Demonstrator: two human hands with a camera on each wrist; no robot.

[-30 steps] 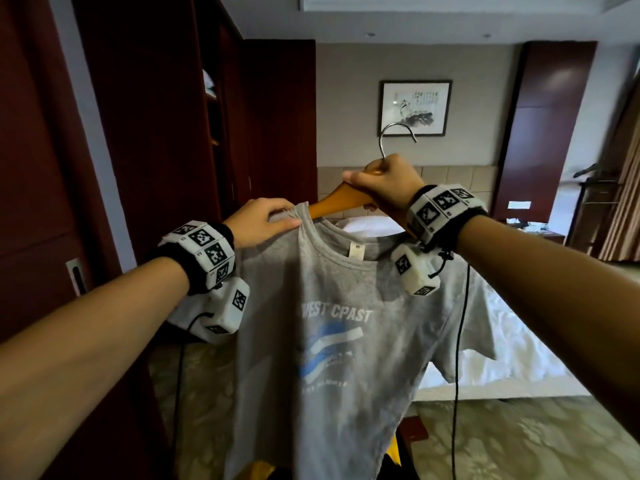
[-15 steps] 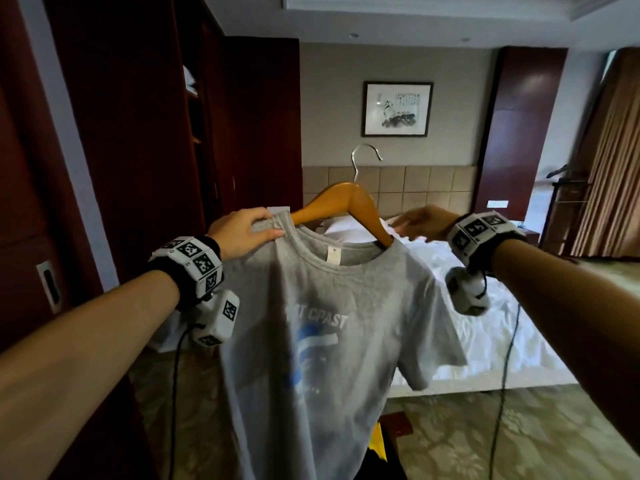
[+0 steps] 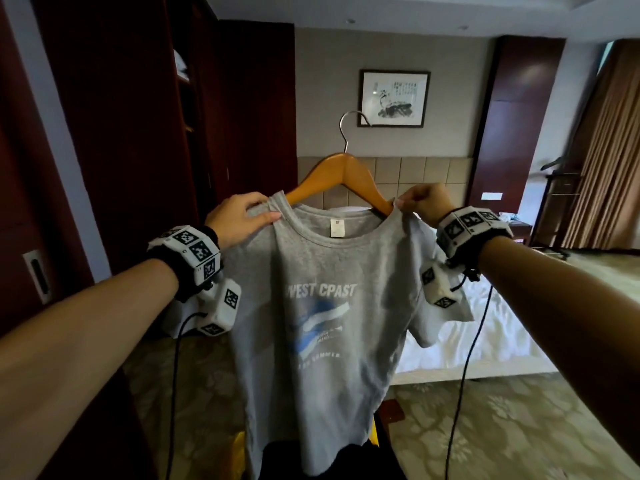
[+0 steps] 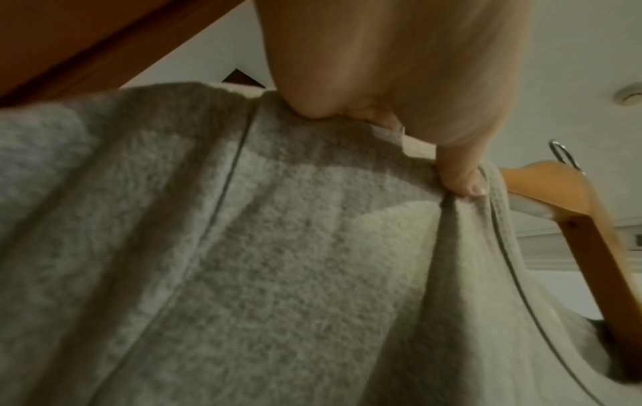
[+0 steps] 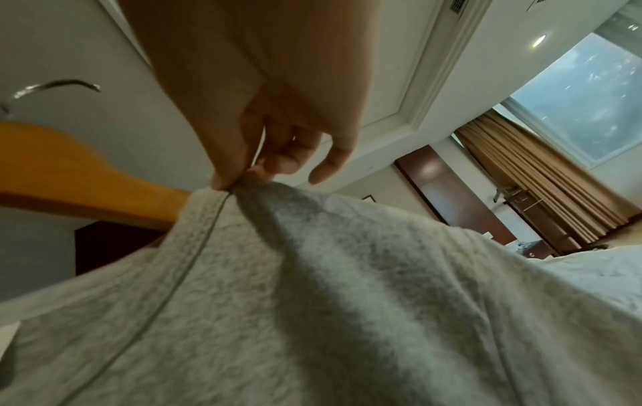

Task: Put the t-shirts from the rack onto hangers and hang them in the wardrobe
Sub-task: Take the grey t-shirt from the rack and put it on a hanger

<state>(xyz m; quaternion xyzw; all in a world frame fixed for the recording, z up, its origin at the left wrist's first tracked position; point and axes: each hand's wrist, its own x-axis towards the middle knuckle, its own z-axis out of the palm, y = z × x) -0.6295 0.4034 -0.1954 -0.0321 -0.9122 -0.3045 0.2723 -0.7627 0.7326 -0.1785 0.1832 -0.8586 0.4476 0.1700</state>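
While both hands hold it up: the grey t-shirt [image 3: 322,306] hangs in mid-air in front of the person, chest print facing the camera, with a wooden hanger [image 3: 341,174] poking up out of its neck opening
Left hand [image 3: 239,220]: grips the shirt's left shoulder beside the collar, thumb lying across the front of the fabric and fingers curled behind it; the left wrist view shows a fingertip [image 4: 465,186] pressing a fold of cloth just beside the hanger arm
Right hand [image 3: 424,204]: pinches the shirt's right shoulder seam between thumb and forefinger at the collar edge; in the right wrist view the other fingers [image 5: 326,162] hang loosely curled, clear of the cloth
Hanger: upright, metal hook [image 3: 349,128] on top and free of any rail; both wooden arms run down into the neck hole, the right arm's end covered by fabric at the pinch
Shirt body: drapes straight down, right sleeve [image 3: 440,306] flaring outward below the right wrist
Wardrobe [image 3: 145,116]: dark red-brown, to the person's left, well apart from the shirt
Bed [image 3: 485,337]: white bedding behind and to the right of the shirt
Framed picture [image 3: 394,98]: on the far wall above the headboard
Curtain [image 3: 609,161]: brown, at the far right
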